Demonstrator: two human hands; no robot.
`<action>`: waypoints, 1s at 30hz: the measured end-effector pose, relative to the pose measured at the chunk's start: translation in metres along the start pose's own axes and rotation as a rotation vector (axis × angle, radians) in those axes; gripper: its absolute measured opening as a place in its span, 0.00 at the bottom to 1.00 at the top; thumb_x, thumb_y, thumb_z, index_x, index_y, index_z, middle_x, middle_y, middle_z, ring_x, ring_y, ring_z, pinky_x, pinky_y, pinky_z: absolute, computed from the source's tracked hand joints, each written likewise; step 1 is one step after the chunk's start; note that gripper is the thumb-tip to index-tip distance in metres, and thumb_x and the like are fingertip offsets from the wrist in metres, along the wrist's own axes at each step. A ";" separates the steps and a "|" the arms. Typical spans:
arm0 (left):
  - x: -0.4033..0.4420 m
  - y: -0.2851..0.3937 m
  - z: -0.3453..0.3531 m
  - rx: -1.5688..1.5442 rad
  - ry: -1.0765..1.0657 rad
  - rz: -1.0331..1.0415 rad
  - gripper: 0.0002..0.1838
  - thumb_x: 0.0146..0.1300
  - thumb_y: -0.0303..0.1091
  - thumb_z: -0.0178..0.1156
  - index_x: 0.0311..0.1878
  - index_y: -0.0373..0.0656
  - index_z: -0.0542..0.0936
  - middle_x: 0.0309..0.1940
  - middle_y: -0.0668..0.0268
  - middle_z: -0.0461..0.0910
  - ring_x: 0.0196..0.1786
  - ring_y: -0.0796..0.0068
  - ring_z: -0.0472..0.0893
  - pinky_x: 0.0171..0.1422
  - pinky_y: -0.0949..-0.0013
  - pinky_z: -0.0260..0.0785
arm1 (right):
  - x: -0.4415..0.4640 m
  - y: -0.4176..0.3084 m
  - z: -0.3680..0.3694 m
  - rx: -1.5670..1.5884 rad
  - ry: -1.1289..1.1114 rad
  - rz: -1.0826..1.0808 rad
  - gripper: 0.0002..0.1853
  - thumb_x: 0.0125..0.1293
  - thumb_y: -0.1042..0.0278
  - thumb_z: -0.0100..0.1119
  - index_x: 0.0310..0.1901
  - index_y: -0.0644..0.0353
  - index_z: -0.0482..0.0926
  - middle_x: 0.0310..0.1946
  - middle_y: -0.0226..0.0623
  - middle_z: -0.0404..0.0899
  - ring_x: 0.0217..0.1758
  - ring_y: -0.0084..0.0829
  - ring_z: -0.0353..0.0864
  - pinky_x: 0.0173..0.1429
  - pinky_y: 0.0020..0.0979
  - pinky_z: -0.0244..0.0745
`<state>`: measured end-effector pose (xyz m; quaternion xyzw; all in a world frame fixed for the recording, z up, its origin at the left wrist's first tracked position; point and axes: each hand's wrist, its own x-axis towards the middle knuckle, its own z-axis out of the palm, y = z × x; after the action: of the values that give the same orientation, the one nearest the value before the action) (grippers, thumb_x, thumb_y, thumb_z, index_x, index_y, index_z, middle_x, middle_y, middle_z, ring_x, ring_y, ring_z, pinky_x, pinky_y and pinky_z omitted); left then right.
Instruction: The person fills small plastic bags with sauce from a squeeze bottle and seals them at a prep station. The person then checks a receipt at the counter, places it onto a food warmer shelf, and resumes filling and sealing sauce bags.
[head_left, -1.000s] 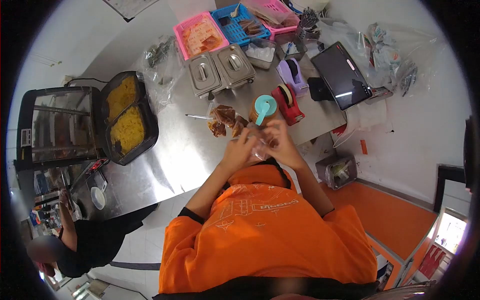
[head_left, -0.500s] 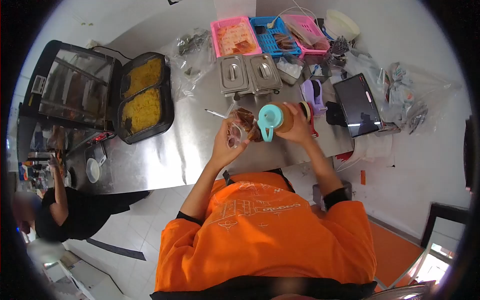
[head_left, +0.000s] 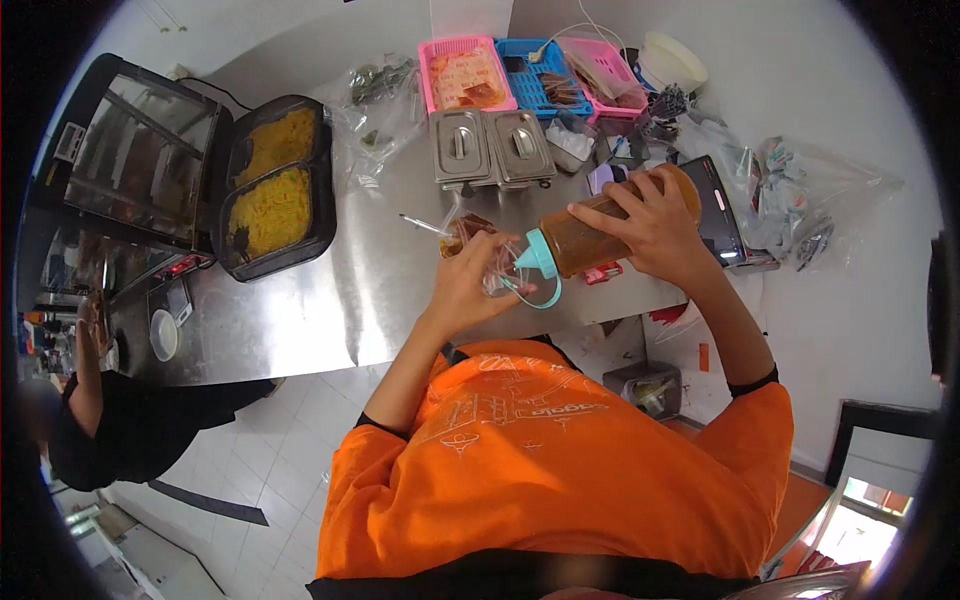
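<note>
Now the sauce bottle [head_left: 590, 240] lies tipped over, right of the middle of the frame, its base toward the upper right and its teal cap [head_left: 538, 255] pointing left; half a second ago it stood about upright, the cap seen from above. The right hand [head_left: 650, 225] has swung up and to the right along with it, and the bottle now hides much of the red tape dispenser [head_left: 603, 273].

The right hand is closed round the bottle, fingers spread along its side, opened only as wide as the bottle is thick. Near the centre of the frame, the left hand [head_left: 465, 288] is partly curled, holding a clear plastic bag [head_left: 498, 272] between thumb and fingers. The nozzle tip is right at the bag; whether it is inside, I cannot tell. Brown packets [head_left: 478, 226] lie just behind the left hand, beside a pen [head_left: 420, 223]
</note>
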<state>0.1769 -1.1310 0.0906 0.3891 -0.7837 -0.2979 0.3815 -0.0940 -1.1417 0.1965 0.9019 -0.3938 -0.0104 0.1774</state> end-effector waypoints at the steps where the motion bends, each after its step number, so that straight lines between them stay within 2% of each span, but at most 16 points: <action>1: 0.000 0.000 0.001 -0.002 -0.004 0.003 0.33 0.43 0.40 0.76 0.54 0.46 0.74 0.44 0.63 0.80 0.43 0.65 0.83 0.46 0.67 0.76 | -0.001 -0.001 -0.002 0.007 -0.024 0.006 0.42 0.46 0.67 0.70 0.66 0.26 0.67 0.52 0.31 0.73 0.54 0.38 0.70 0.61 0.52 0.60; 9: -0.002 -0.001 0.004 0.007 -0.029 -0.018 0.33 0.43 0.42 0.76 0.54 0.49 0.75 0.42 0.66 0.80 0.38 0.66 0.82 0.41 0.67 0.74 | -0.003 -0.010 -0.015 -0.042 -0.050 0.036 0.42 0.47 0.66 0.71 0.66 0.26 0.67 0.53 0.32 0.74 0.55 0.38 0.70 0.60 0.53 0.59; 13: -0.003 -0.002 0.006 0.025 -0.027 -0.006 0.33 0.43 0.42 0.76 0.54 0.49 0.75 0.41 0.66 0.80 0.38 0.66 0.83 0.42 0.67 0.74 | -0.009 -0.009 -0.009 -0.017 -0.090 0.053 0.43 0.44 0.59 0.74 0.66 0.27 0.67 0.53 0.32 0.74 0.55 0.38 0.70 0.60 0.52 0.58; 16: -0.003 -0.005 0.011 -0.004 0.021 0.037 0.33 0.45 0.48 0.75 0.54 0.47 0.76 0.32 0.69 0.75 0.33 0.70 0.78 0.35 0.68 0.69 | -0.012 -0.011 -0.006 -0.002 -0.073 0.076 0.45 0.41 0.54 0.76 0.66 0.28 0.67 0.53 0.31 0.74 0.55 0.38 0.70 0.59 0.52 0.59; 18: -0.003 -0.005 0.011 -0.003 0.021 0.053 0.33 0.45 0.47 0.75 0.54 0.48 0.76 0.32 0.69 0.75 0.33 0.71 0.78 0.35 0.68 0.69 | -0.013 -0.013 -0.004 -0.011 -0.038 0.076 0.46 0.39 0.51 0.76 0.66 0.28 0.67 0.52 0.31 0.73 0.55 0.37 0.70 0.59 0.51 0.59; 25: 0.000 -0.012 0.018 -0.058 -0.023 0.050 0.33 0.45 0.47 0.75 0.55 0.47 0.76 0.32 0.69 0.76 0.33 0.71 0.79 0.37 0.68 0.71 | -0.025 -0.014 0.012 0.087 -0.101 0.142 0.47 0.39 0.52 0.77 0.66 0.29 0.66 0.52 0.31 0.73 0.56 0.38 0.70 0.57 0.51 0.61; 28: 0.003 -0.014 0.017 -0.012 -0.098 -0.016 0.35 0.44 0.42 0.77 0.57 0.46 0.75 0.40 0.65 0.79 0.42 0.71 0.82 0.46 0.69 0.74 | -0.032 -0.020 0.028 0.192 -0.093 0.220 0.47 0.39 0.54 0.78 0.66 0.30 0.66 0.54 0.33 0.72 0.56 0.39 0.71 0.59 0.49 0.62; 30: 0.003 -0.032 0.028 -0.139 -0.094 -0.035 0.35 0.45 0.42 0.77 0.58 0.46 0.74 0.41 0.65 0.79 0.43 0.73 0.81 0.47 0.70 0.74 | -0.040 -0.027 0.052 0.276 -0.030 0.269 0.48 0.39 0.55 0.79 0.66 0.33 0.66 0.55 0.34 0.72 0.56 0.40 0.72 0.60 0.47 0.63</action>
<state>0.1653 -1.1453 0.0520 0.3609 -0.7713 -0.3761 0.3653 -0.1112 -1.1122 0.1341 0.8566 -0.5110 0.0543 0.0460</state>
